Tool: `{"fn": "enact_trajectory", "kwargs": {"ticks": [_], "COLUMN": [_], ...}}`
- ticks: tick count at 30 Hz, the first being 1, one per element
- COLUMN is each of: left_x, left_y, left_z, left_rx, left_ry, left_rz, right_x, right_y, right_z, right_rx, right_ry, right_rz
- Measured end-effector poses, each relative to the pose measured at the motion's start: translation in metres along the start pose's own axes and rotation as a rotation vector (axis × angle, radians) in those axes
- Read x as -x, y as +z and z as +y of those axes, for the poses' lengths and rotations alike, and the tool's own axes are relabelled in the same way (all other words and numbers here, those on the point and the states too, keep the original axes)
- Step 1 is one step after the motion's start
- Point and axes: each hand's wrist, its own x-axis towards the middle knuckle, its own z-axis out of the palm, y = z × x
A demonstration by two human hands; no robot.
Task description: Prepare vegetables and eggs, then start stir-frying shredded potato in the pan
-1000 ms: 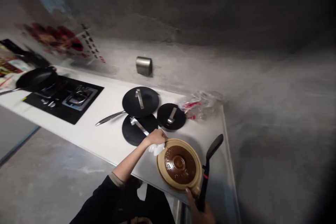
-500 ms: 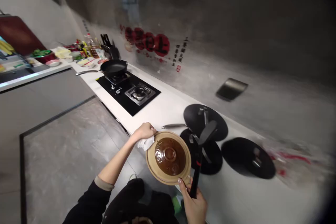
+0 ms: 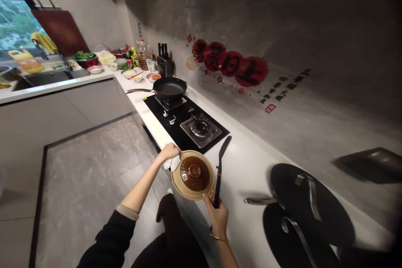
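Note:
A tan clay pot (image 3: 177,185) with a glossy brown lid (image 3: 195,173) is held level at the counter's front edge. My left hand (image 3: 170,151) is closed on its far left side, with a crumpled white cloth (image 3: 172,163) between hand and pot. On the near right side, my right hand (image 3: 216,213) grips the pot's rim. The same hand also holds a black spatula (image 3: 219,176), its blade pointing away from me. Just beyond the pot lies the gas stove (image 3: 166,123), whose nearer burner (image 3: 201,127) has nothing on it.
A black frying pan (image 3: 169,88) sits on the farther burner, handle leftward. Dark round lids (image 3: 333,209) lie on the counter at right. Bowls of food, bottles (image 3: 144,56) and a knife block (image 3: 165,65) stand at the back, left of which is a sink (image 3: 50,77).
The view has swung right to left and nearer the stove. My hands have carried the clay pot, with the spatula, away from the dark lids toward the stove.

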Motion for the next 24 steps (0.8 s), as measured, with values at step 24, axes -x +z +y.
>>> {"fn": "enact_trajectory", "kwargs": {"ticks": [24], "left_x": [-0.211], "left_y": [-0.013], "left_z": [-0.018], "left_rx": [-0.09], "left_ry": [0.145], "left_rz": [-0.295], "right_x": [-0.116], "right_y": [0.117], "right_z": [0.012], "right_rx": [-0.127], "right_ry": [0.159], "right_rz": [0.241]}}
